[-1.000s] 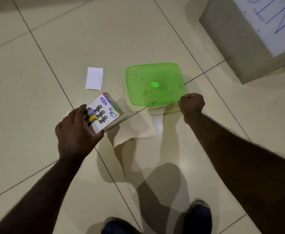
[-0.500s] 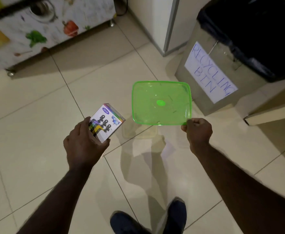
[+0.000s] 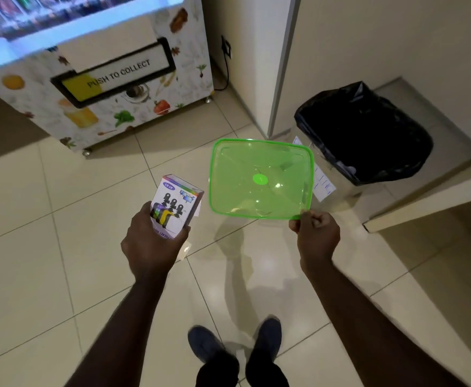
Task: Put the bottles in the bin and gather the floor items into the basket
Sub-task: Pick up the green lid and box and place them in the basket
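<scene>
My left hand (image 3: 153, 244) grips a small white printed box (image 3: 176, 205) from below, held upright at waist height. A translucent green plastic lid (image 3: 260, 178) hangs flat in the air, pinched at its near right corner by my right hand (image 3: 316, 231). Behind the lid stands the metal recycling bin (image 3: 348, 185) lined with a black bag (image 3: 365, 132), a paper label on its side. No bottles or basket are in sight.
A vending machine (image 3: 94, 79) with a "PUSH TO COLLECT" flap stands at the back left. A wall corner (image 3: 281, 65) rises beside the bin, and a low beige ledge (image 3: 424, 208) runs to the right. My dark shoes (image 3: 234, 350) stand on beige floor tiles.
I have straightened up, lifting the green lid and the box off the floor to waist height. The view rose from the floor tiles to the bin and vending machine.
</scene>
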Demonstrator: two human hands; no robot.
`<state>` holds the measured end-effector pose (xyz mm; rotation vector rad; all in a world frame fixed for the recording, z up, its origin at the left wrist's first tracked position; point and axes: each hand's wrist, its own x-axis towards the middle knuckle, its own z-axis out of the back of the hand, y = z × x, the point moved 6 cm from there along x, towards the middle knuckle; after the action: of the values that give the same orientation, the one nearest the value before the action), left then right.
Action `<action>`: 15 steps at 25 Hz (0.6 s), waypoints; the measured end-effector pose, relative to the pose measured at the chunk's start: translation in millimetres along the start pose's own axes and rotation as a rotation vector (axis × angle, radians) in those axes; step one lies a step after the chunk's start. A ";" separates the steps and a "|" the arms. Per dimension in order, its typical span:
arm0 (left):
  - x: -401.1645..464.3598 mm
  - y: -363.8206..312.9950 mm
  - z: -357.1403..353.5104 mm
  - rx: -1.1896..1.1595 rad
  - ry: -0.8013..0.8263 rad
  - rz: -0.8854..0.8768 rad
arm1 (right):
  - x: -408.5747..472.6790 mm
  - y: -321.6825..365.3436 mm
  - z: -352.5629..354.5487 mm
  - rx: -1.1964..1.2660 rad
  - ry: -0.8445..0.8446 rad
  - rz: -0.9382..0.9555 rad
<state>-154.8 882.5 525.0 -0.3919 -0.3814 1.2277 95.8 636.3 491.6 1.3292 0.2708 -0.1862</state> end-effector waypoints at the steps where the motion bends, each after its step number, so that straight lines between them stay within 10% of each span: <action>1: -7.8 -8.4 15.4 -0.016 -0.018 -0.006 | -8.8 14.7 8.7 0.006 0.007 0.007; 15: -96.2 -24.2 151.5 -0.132 0.077 -0.324 | -174.2 92.4 147.9 0.123 -0.219 0.083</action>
<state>-236.0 796.3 662.2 -0.4691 -0.4427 0.8722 -30.9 510.2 661.4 1.4258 0.0190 -0.2804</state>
